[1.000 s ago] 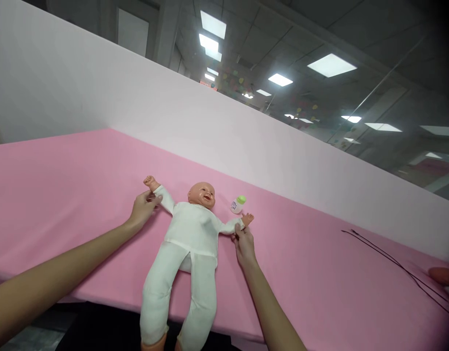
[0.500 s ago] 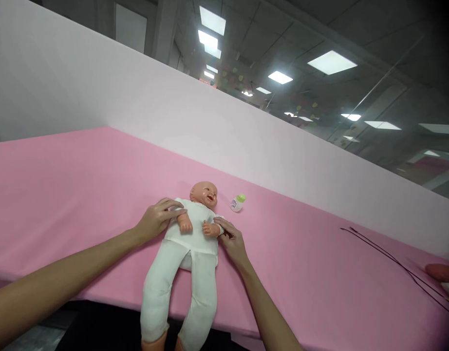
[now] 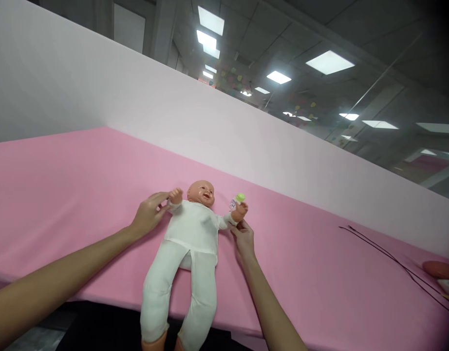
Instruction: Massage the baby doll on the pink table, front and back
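Observation:
A baby doll (image 3: 194, 226) in a white top and white trousers lies on its back on the pink table cover (image 3: 301, 273), its legs reaching past the near edge. My left hand (image 3: 150, 214) grips the doll's arm on the left side near the wrist, fingers closed around the sleeve end. On the other side my right hand (image 3: 243, 239) holds the doll's other forearm from below, thumb and fingers pinched on it. Both doll arms are spread outward and raised. Just behind the right-side doll hand stands a small bottle (image 3: 239, 198) with a green cap, partly covered by that hand.
A pale wall panel (image 3: 224, 141) rises along the back of the table. Two thin dark cords (image 3: 387, 253) lie at the right, close to an orange-red rounded object (image 3: 439, 269) at the edge of view.
The doll's arms have moved from across its chest out to both sides, with my hands holding them. The doll's hand now partly covers the bottle.

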`<state>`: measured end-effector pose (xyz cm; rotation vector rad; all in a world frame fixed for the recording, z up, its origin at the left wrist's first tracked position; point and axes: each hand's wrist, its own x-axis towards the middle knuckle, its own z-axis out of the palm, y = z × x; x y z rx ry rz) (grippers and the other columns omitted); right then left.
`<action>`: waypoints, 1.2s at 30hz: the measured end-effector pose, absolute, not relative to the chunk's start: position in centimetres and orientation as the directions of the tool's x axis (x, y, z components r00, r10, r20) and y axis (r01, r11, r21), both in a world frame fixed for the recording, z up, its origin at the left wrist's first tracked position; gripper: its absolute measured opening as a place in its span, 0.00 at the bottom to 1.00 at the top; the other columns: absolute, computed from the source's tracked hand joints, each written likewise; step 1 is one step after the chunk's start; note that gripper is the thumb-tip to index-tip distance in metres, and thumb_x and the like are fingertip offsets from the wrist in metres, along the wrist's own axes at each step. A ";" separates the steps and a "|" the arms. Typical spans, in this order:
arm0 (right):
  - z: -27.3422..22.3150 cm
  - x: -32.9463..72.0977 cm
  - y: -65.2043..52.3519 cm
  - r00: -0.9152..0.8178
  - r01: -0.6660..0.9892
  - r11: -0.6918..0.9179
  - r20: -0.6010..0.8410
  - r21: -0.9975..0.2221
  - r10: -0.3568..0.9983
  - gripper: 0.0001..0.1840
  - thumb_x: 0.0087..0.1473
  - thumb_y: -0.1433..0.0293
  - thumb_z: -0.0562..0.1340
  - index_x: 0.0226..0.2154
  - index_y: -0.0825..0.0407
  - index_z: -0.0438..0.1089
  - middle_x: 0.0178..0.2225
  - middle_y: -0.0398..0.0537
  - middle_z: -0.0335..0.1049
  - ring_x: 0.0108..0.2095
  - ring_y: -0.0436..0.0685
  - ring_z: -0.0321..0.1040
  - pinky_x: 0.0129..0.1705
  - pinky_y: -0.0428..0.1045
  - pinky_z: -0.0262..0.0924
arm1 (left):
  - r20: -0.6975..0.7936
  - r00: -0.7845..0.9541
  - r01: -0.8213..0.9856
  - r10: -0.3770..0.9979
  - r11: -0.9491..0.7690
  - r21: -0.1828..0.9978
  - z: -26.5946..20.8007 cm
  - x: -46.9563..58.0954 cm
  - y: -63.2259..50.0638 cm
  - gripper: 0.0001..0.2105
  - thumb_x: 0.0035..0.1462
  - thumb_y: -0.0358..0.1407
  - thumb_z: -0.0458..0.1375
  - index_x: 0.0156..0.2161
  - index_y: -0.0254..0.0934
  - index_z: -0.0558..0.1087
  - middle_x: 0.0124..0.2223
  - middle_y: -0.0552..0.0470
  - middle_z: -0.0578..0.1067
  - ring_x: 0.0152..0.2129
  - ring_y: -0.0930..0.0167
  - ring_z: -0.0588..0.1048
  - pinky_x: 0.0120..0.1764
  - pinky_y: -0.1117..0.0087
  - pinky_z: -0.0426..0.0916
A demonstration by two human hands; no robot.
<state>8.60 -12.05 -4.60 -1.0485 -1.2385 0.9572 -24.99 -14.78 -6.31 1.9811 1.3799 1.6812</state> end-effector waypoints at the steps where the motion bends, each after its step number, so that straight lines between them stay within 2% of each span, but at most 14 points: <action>1: -4.4 8.1 -12.5 0.014 0.053 0.302 0.303 -0.952 0.953 0.24 0.45 0.64 0.74 0.47 0.48 0.80 0.51 0.50 0.80 0.50 0.64 0.74 0.53 0.59 0.70 | 0.722 0.010 0.566 0.692 -0.599 0.566 -6.3 -24.7 -14.9 0.14 0.68 0.40 0.54 0.51 0.42 0.79 0.50 0.46 0.81 0.45 0.61 0.78 0.45 0.61 0.72; 4: -4.2 6.9 -13.6 -0.245 0.211 0.437 0.386 -0.874 0.889 0.16 0.52 0.66 0.68 0.45 0.45 0.82 0.51 0.48 0.80 0.56 0.66 0.73 0.64 0.64 0.61 | 0.792 0.250 0.613 0.558 -0.724 0.317 -6.5 -24.1 -15.2 0.17 0.70 0.33 0.49 0.49 0.45 0.81 0.49 0.46 0.82 0.47 0.62 0.78 0.44 0.61 0.72; 6: -4.4 6.5 -14.0 -0.290 0.253 0.478 0.406 -0.841 0.867 0.15 0.51 0.67 0.68 0.42 0.43 0.84 0.48 0.47 0.82 0.55 0.66 0.74 0.66 0.65 0.58 | 0.790 0.273 0.613 0.549 -0.732 0.297 -6.7 -23.9 -15.3 0.18 0.70 0.32 0.48 0.48 0.45 0.81 0.49 0.46 0.82 0.46 0.62 0.78 0.43 0.62 0.72; 8: -4.7 6.3 -14.0 -0.238 0.241 0.439 0.386 -0.865 0.891 0.16 0.50 0.67 0.68 0.43 0.43 0.83 0.49 0.47 0.81 0.55 0.66 0.74 0.64 0.64 0.60 | 0.766 0.176 0.611 0.618 -0.679 0.407 -6.8 -24.0 -15.2 0.15 0.69 0.34 0.50 0.49 0.45 0.80 0.49 0.45 0.81 0.46 0.62 0.78 0.45 0.61 0.73; 10: -4.8 6.4 -13.8 -0.142 0.170 0.352 0.330 -0.920 0.933 0.19 0.49 0.65 0.70 0.46 0.45 0.82 0.51 0.48 0.80 0.54 0.65 0.74 0.60 0.62 0.66 | 0.699 -0.014 0.571 0.715 -0.569 0.592 -6.8 -24.3 -15.0 0.17 0.66 0.39 0.55 0.58 0.45 0.74 0.53 0.46 0.79 0.47 0.61 0.78 0.45 0.61 0.74; 12: -4.8 6.9 -13.3 -0.014 0.049 0.275 0.275 -0.960 0.961 0.23 0.46 0.63 0.73 0.47 0.48 0.80 0.49 0.49 0.81 0.48 0.63 0.76 0.51 0.57 0.70 | 0.613 -0.214 0.468 0.761 -0.471 0.748 -6.6 -24.8 -14.7 0.33 0.61 0.42 0.61 0.70 0.46 0.59 0.60 0.44 0.74 0.48 0.61 0.77 0.42 0.62 0.75; 15: -4.9 8.7 -12.0 0.193 -0.096 0.197 0.176 -0.976 0.965 0.25 0.44 0.56 0.75 0.43 0.49 0.76 0.31 0.43 0.77 0.29 0.54 0.71 0.31 0.48 0.66 | 0.515 -0.431 0.361 0.741 -0.382 0.851 -6.1 -26.0 -14.1 0.47 0.58 0.48 0.64 0.75 0.45 0.44 0.65 0.41 0.67 0.52 0.59 0.74 0.43 0.62 0.74; 19: -5.4 11.9 -10.2 0.361 -0.030 0.098 0.081 -0.995 0.929 0.25 0.50 0.43 0.65 0.36 0.46 0.69 0.19 0.36 0.62 0.19 0.52 0.59 0.21 0.47 0.55 | 0.403 -0.519 0.529 0.754 -0.087 0.844 -5.6 -28.5 -13.7 0.32 0.64 0.52 0.55 0.67 0.38 0.64 0.48 0.41 0.77 0.47 0.53 0.74 0.49 0.50 0.69; 22: -5.9 13.8 -9.5 0.443 0.138 0.049 0.106 -0.989 0.890 0.22 0.52 0.46 0.63 0.35 0.47 0.67 0.21 0.39 0.65 0.21 0.54 0.62 0.23 0.49 0.58 | 0.381 -0.474 0.742 0.794 0.127 0.658 -5.6 -30.2 -13.4 0.23 0.63 0.51 0.53 0.51 0.36 0.78 0.42 0.37 0.79 0.49 0.42 0.71 0.50 0.38 0.62; 25: -6.5 14.8 -9.3 0.491 0.257 0.062 0.186 -0.964 0.851 0.19 0.49 0.56 0.67 0.40 0.49 0.71 0.33 0.48 0.75 0.35 0.59 0.72 0.37 0.53 0.66 | 0.346 -0.459 0.796 0.818 0.206 0.569 -5.9 -31.2 -13.3 0.21 0.62 0.50 0.53 0.42 0.35 0.80 0.45 0.31 0.79 0.52 0.36 0.69 0.49 0.35 0.59; 28: -6.7 15.3 -9.5 0.476 0.387 0.069 0.263 -0.920 0.839 0.18 0.46 0.65 0.66 0.41 0.52 0.75 0.45 0.56 0.77 0.48 0.64 0.72 0.50 0.54 0.65 | 0.326 -0.442 0.799 0.836 0.202 0.566 -6.0 -31.3 -13.5 0.20 0.61 0.48 0.54 0.42 0.34 0.80 0.46 0.28 0.79 0.51 0.34 0.70 0.47 0.34 0.61; 31: -6.6 15.7 -9.5 0.446 0.471 0.061 0.297 -0.880 0.844 0.17 0.49 0.68 0.64 0.43 0.52 0.76 0.49 0.57 0.75 0.46 0.62 0.73 0.48 0.54 0.65 | 0.453 -0.428 0.828 0.782 0.139 0.543 -5.1 -30.0 -13.9 0.24 0.62 0.49 0.53 0.54 0.34 0.77 0.52 0.26 0.75 0.54 0.33 0.68 0.47 0.32 0.63; 33: -6.2 16.0 -9.2 0.434 0.512 0.061 0.320 -0.857 0.842 0.17 0.52 0.67 0.62 0.45 0.51 0.76 0.53 0.57 0.73 0.47 0.62 0.73 0.47 0.53 0.66 | 0.622 -0.333 0.867 0.709 -0.029 0.497 -3.7 -27.6 -14.3 0.25 0.64 0.48 0.52 0.59 0.34 0.73 0.55 0.27 0.72 0.56 0.37 0.67 0.52 0.33 0.63; 36: -5.1 16.4 -8.1 0.379 0.573 0.093 0.364 -0.814 0.851 0.18 0.57 0.68 0.58 0.48 0.52 0.75 0.56 0.56 0.72 0.53 0.61 0.71 0.51 0.53 0.65 | 0.773 -0.076 0.769 0.629 -0.457 0.447 -0.8 -21.6 -14.6 0.21 0.66 0.47 0.53 0.56 0.38 0.75 0.52 0.38 0.75 0.52 0.50 0.72 0.58 0.44 0.65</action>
